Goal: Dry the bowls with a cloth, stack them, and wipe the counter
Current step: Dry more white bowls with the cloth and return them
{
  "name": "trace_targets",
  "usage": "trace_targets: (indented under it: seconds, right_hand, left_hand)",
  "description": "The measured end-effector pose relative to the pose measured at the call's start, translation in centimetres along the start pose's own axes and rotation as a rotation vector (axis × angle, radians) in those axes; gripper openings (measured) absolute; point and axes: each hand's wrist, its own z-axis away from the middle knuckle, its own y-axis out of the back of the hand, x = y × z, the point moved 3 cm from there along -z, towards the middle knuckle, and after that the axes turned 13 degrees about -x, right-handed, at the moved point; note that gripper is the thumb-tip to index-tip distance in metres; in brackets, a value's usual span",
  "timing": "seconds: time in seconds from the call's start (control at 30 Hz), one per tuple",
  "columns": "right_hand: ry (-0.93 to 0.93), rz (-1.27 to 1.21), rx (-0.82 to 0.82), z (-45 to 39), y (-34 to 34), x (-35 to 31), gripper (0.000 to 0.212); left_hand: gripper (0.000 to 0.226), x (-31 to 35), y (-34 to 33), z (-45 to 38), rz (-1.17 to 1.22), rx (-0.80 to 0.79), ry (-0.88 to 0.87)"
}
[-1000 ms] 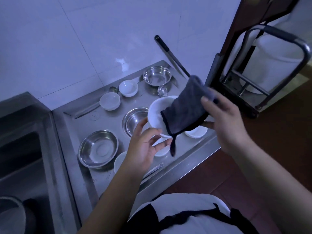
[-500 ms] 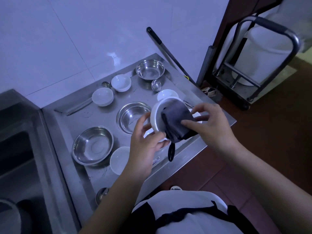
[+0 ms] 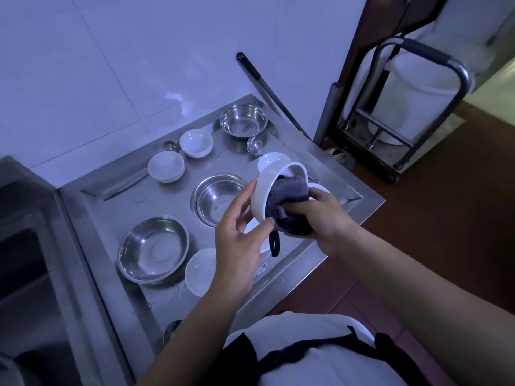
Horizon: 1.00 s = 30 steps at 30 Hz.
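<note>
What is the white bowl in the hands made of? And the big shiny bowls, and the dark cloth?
White bowl: probably glazed ceramic; smooth, glossy, thick rim, though plastic is possible. Shiny bowls: metal, likely stainless steel, showing mirror-like reflections. Dark cloth: soft fuzzy fabric, maybe microfibre, bunching inside the bowl.

1. The white bowl [image 3: 263,190] is held tipped on its side above the steel counter [image 3: 292,151], its mouth turned to the right.
2. The grey cloth [image 3: 288,201] is bunched and stuffed into that bowl's mouth; a dark hanging loop [image 3: 275,243] dangles below it.
3. Three steel bowls sit upright on the counter: one at the back [image 3: 243,120], one in the middle [image 3: 218,199] just left of the held bowl, one wide and shallow at the front left [image 3: 153,249].
4. Small white bowls rest upright too: two at the back left [image 3: 196,142] [image 3: 166,166], one at the front edge [image 3: 199,271], and one behind the held bowl [image 3: 271,160] (partly hidden).
</note>
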Motion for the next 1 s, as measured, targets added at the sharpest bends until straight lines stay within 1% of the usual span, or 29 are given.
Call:
trace_targets:
  seconds: [0.1, 0.23, 0.33, 0.4, 0.47, 0.57, 0.67, 0.7, 0.77, 0.83, 0.87, 0.93, 1.0]
  right_hand:
    - [0.078, 0.047, 0.055, -0.7, -1.3, -0.4, 0.024]
    - [0.128, 0.129, 0.066, -1.2, -3.0, -1.5, 0.027]
    - [0.190, 0.208, 0.055, -1.5, -3.6, -2.7, 0.026]
    - [0.251, 0.303, 0.078, -1.7, -3.6, -3.6, 0.027]
    - [0.330, 0.513, 0.129, -1.6, -3.6, -4.7, 0.031]
    - [0.488, 0.934, 0.174, -1.1, -3.7, -6.0, 0.047]
    - [0.617, 1.304, 0.177, -0.2, -3.8, -6.4, 0.049]
    - [0.661, 1.409, 0.170, 0.1, -3.9, -6.4, 0.053]
    - [0.712, 1.539, 0.151, 0.7, -3.8, -6.2, 0.061]
    - [0.694, 1.552, 0.153, 0.9, -3.6, -6.1, 0.063]
    - [0.648, 1.511, 0.165, 0.8, -3.5, -6.1, 0.064]
    - [0.503, 1.340, 0.253, 0.3, -2.9, -6.0, 0.065]
    - [0.414, 1.116, 0.389, 0.4, -2.6, -5.6, 0.059]
  left_hand:
    - [0.068, 0.3, 1.3, 0.0, 0.002, 0.005, -0.027]
    - [0.071, 0.9, 2.7, -0.1, -0.027, 0.042, -0.103]
    - [0.073, 1.5, 3.5, -0.5, -0.067, 0.073, -0.143]
    - [0.074, 2.0, 3.5, -0.7, -0.096, 0.075, -0.156]
    - [0.075, 2.3, 3.6, -0.7, -0.147, 0.067, -0.174]
    - [0.074, 2.2, 3.8, -1.0, -0.247, 0.027, -0.176]
    - [0.074, 2.9, 4.3, -1.8, -0.319, -0.053, -0.110]
    - [0.073, 3.3, 4.5, -2.2, -0.352, -0.095, -0.089]
    - [0.071, 3.9, 4.7, -3.2, -0.402, -0.175, -0.009]
    - [0.071, 4.5, 4.8, -4.1, -0.393, -0.243, 0.075]
    - [0.071, 4.8, 4.8, -4.5, -0.392, -0.270, 0.090]
    - [0.069, 5.3, 4.7, -5.0, -0.404, -0.281, 0.066]
    - [0.068, 5.3, 4.5, -4.7, -0.317, -0.232, 0.056]
